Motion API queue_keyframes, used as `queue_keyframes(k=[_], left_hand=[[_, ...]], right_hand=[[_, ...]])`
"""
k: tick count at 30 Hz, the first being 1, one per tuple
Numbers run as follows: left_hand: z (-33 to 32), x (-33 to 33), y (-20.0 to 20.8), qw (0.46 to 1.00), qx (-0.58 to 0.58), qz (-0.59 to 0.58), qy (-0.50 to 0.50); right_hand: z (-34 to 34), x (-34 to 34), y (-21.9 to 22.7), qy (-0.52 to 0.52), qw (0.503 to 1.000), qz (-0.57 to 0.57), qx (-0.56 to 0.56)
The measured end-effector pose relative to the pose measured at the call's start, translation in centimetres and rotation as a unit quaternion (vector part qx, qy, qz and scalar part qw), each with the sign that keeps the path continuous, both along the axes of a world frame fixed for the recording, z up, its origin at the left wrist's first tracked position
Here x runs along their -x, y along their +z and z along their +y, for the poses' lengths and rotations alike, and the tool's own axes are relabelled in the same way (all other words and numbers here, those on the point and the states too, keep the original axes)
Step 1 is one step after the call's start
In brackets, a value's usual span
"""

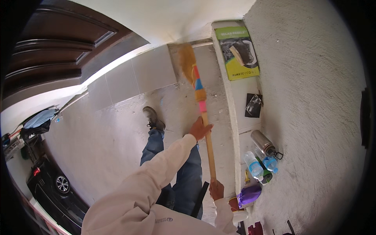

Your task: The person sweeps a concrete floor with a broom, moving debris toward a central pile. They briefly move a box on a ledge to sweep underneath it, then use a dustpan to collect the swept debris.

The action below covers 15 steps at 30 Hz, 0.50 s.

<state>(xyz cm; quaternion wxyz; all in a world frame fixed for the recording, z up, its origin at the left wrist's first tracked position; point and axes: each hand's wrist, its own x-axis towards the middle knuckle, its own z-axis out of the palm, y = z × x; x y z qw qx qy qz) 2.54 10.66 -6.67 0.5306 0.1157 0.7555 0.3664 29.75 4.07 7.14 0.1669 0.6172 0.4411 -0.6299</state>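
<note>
The left hand (201, 129), farther off, was wrapped around the wooden handle of a broom (210, 154), just below its pink band. The right hand (216, 190), nearer the body, was closed on the handle's near end. The broom slanted from near right to far left above the floor (98, 137), its orange-brown bristles (187, 56) blurred beside the far step (154, 70); whether they touched anything could not be told.

To the right ran a low ledge (244, 123). At its far end lay a flat green-and-yellow package (232, 65) with a small block (236, 56) on it, then a black square sheet (253, 105) nearer. Closer still, a metal bottle (261, 141) lay beside clear plastic bottles (253, 166), with a small yellow-handled brush (247, 176) to their left and a purple cloth (250, 194) nearest. A dark shoe (153, 118) stood left of the broom.
</note>
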Motion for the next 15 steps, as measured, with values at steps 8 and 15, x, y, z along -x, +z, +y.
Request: queue_keyframes(k=[8,15], left_hand=[[4.8,11.3,-8.3,0.994,0.097,0.045,0.032],[-2.4,2.5,-8.5,0.978,0.073,-0.154,0.120]], right_hand=[[4.2,12.4,-7.2,-0.126,0.974,0.042,0.181],[2.2,5.7,-2.3,0.003,0.990,-0.055,0.133]])
